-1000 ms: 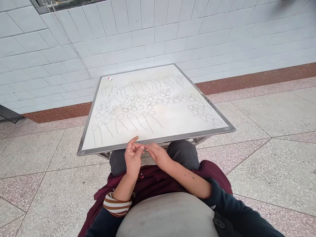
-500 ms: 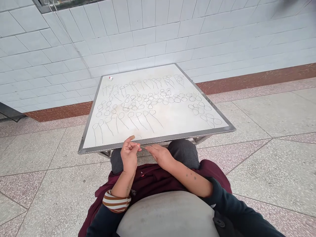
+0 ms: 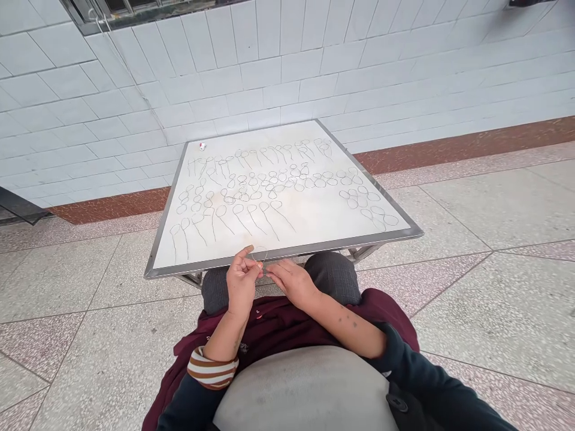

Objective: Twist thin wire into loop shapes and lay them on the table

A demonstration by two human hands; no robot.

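Now I see the hands closer together; the left hand (image 3: 241, 284) pinches a thin wire loop (image 3: 259, 246), its pale ring showing rounder than before by the counter's (image 3: 309, 227) near edge. The right hand's (image 3: 294, 284) fingers bunch beside it, grip unclear.

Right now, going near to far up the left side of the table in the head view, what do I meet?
Table's near metal edge → near row of wire loops with long tails → cluster of closed wire loops → small red-and-white item → white tiled wall.
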